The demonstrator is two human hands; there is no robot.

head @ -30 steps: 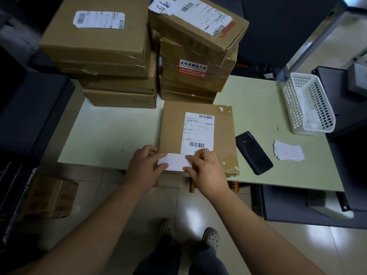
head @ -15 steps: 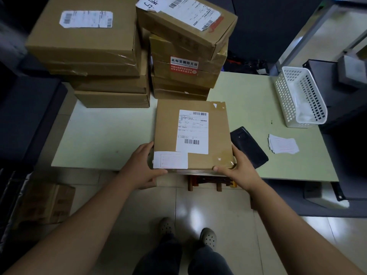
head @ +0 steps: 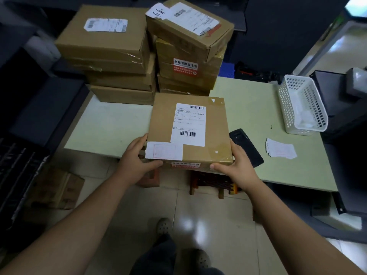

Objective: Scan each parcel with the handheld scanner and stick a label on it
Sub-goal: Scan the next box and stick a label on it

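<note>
Parcel point(head: 190, 132) gripped between both hands' fingers point(head: 139, 139).

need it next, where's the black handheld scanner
Head view: the scanner lies on the pale green table, just right of the held brown cardboard parcel.

A parcel-handling workroom: stacked labelled cartons point(head: 111, 56), pale worktable point(head: 248, 116), loose labels point(head: 281, 148), tiled floor point(head: 198, 215).
</note>
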